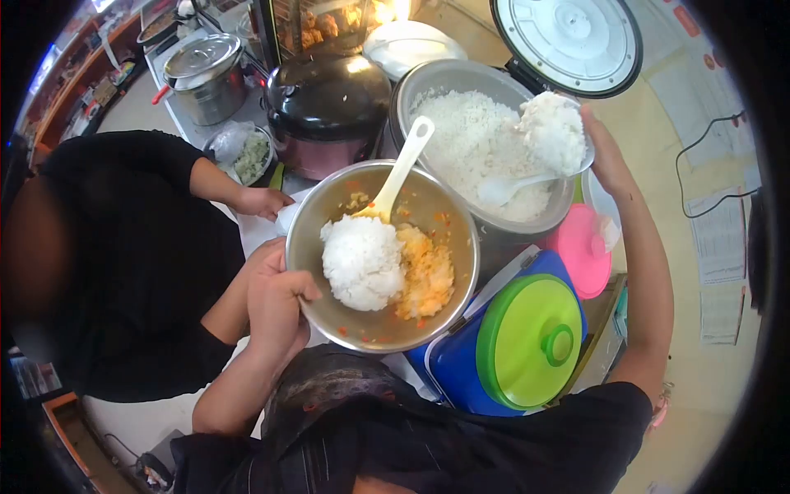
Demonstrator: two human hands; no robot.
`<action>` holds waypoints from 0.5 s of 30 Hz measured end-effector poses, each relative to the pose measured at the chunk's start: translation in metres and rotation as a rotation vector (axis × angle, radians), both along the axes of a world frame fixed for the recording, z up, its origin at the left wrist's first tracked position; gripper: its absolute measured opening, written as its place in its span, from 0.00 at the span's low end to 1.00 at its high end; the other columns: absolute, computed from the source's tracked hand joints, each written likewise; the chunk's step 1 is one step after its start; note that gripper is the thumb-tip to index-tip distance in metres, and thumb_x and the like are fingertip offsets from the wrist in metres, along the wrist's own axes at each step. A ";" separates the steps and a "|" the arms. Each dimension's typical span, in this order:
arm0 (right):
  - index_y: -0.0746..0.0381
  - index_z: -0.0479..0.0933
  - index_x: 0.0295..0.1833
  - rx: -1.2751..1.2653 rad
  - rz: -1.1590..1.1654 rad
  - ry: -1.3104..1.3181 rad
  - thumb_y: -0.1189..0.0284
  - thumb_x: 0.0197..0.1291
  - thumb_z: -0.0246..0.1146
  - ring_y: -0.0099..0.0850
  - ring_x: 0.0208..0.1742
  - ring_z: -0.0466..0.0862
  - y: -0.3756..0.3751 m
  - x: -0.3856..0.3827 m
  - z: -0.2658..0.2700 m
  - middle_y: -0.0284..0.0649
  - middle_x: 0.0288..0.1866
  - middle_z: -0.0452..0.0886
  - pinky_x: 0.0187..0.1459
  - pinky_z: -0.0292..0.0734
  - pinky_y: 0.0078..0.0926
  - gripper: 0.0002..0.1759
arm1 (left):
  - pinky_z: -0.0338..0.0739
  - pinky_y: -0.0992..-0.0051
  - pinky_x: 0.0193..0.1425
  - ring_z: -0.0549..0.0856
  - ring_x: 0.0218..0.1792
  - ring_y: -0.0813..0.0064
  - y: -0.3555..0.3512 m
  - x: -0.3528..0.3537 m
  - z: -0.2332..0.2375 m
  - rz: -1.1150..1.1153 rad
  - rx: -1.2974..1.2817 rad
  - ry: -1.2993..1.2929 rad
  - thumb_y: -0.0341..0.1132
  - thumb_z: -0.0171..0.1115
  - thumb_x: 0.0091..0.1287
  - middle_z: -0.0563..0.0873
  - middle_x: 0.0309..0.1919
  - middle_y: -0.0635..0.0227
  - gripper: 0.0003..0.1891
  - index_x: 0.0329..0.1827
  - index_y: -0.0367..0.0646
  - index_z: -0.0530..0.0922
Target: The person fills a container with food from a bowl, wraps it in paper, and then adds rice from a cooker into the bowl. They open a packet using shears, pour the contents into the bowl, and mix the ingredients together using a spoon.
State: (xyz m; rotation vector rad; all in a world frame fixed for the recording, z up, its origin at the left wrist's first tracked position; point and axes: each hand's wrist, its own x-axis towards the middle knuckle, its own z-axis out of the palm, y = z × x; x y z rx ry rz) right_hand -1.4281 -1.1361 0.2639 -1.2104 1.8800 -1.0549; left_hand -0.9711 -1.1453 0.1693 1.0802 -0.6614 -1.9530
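Observation:
My left hand grips the rim of a steel mixing bowl, thumb over the edge. Inside lie a mound of white rice and orange-tinted rice with red bits. A cream rice paddle leans in the bowl, its handle past the far rim. Over the right side of an open rice cooker, my right hand is closed around a small bowl heaped with white rice; its fingers are partly hidden behind it. A whitish paddle rests on the cooker's rice.
A blue cooler with a green lid and a pink lid stand near my right arm. The cooker's raised lid is behind. At left, another person's hand is close to my bowl. A black-lidded cooker and steel pot stand beyond.

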 end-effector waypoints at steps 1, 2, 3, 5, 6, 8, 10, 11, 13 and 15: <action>0.69 0.71 0.65 -0.059 -0.016 -0.005 0.44 0.74 0.44 0.27 0.59 0.79 0.007 0.026 0.018 0.41 0.60 0.79 0.61 0.71 0.26 0.37 | 0.68 0.82 0.27 0.76 0.23 0.79 0.002 -0.001 -0.001 0.014 -0.013 0.019 0.16 0.52 0.42 0.79 0.26 0.69 0.17 0.37 0.36 0.77; 0.69 0.71 0.65 -0.099 0.013 0.031 0.45 0.74 0.44 0.27 0.59 0.79 0.013 0.038 0.033 0.41 0.61 0.78 0.62 0.70 0.26 0.37 | 0.67 0.82 0.26 0.75 0.23 0.79 0.004 -0.001 -0.002 0.003 -0.027 0.034 0.16 0.53 0.42 0.78 0.26 0.69 0.16 0.37 0.36 0.77; 0.70 0.71 0.65 -0.134 0.043 0.060 0.45 0.74 0.43 0.28 0.60 0.78 0.016 0.049 0.044 0.41 0.61 0.78 0.62 0.70 0.26 0.37 | 0.66 0.82 0.24 0.75 0.22 0.80 0.003 -0.002 -0.002 -0.007 -0.037 0.041 0.16 0.53 0.42 0.78 0.26 0.69 0.16 0.36 0.36 0.77; 0.68 0.73 0.64 -0.189 0.051 0.156 0.47 0.75 0.43 0.27 0.61 0.77 0.022 0.076 0.067 0.41 0.61 0.78 0.64 0.68 0.25 0.34 | 0.61 0.82 0.19 0.73 0.19 0.81 0.002 -0.005 0.002 -0.003 -0.062 0.016 0.16 0.55 0.43 0.77 0.25 0.70 0.14 0.35 0.37 0.76; 0.67 0.74 0.62 -0.234 0.109 0.265 0.49 0.74 0.45 0.28 0.59 0.78 0.021 0.085 0.073 0.42 0.59 0.79 0.62 0.69 0.27 0.32 | 0.61 0.82 0.19 0.73 0.19 0.81 0.001 -0.011 0.007 -0.001 -0.072 0.011 0.16 0.55 0.42 0.77 0.25 0.70 0.14 0.35 0.37 0.76; 0.64 0.75 0.59 -0.302 0.221 0.457 0.51 0.73 0.50 0.31 0.57 0.79 0.011 0.085 0.084 0.44 0.55 0.80 0.60 0.71 0.31 0.27 | 0.60 0.81 0.18 0.72 0.18 0.81 -0.006 -0.039 0.032 -0.002 -0.065 -0.027 0.17 0.55 0.42 0.77 0.24 0.70 0.14 0.34 0.38 0.76; 0.62 0.76 0.54 -0.412 0.230 1.138 0.54 0.65 0.59 0.40 0.51 0.80 0.024 0.143 0.083 0.47 0.46 0.78 0.52 0.75 0.39 0.23 | 0.58 0.81 0.17 0.69 0.16 0.82 -0.006 -0.049 0.044 0.000 -0.059 -0.060 0.18 0.56 0.41 0.76 0.21 0.72 0.13 0.31 0.39 0.76; 0.62 0.75 0.54 -0.409 0.307 1.327 0.54 0.61 0.62 0.43 0.45 0.81 0.031 0.166 0.071 0.47 0.44 0.77 0.44 0.76 0.40 0.25 | 0.57 0.81 0.17 0.68 0.15 0.82 -0.006 -0.050 0.047 -0.008 -0.063 -0.095 0.18 0.56 0.40 0.75 0.21 0.72 0.12 0.30 0.39 0.76; 0.62 0.74 0.55 -0.337 0.418 1.543 0.53 0.57 0.64 0.45 0.34 0.81 0.037 0.187 0.056 0.47 0.42 0.74 0.33 0.77 0.39 0.28 | 0.55 0.80 0.16 0.66 0.14 0.83 -0.006 -0.056 0.039 -0.009 -0.117 -0.066 0.19 0.56 0.40 0.74 0.18 0.73 0.10 0.27 0.40 0.75; 0.62 0.72 0.56 -0.211 0.479 1.590 0.51 0.57 0.65 0.43 0.26 0.79 0.037 0.194 0.051 0.47 0.42 0.73 0.26 0.75 0.35 0.29 | 0.55 0.81 0.17 0.66 0.14 0.83 -0.003 -0.058 0.042 -0.016 -0.073 -0.088 0.19 0.56 0.40 0.73 0.18 0.73 0.10 0.26 0.41 0.74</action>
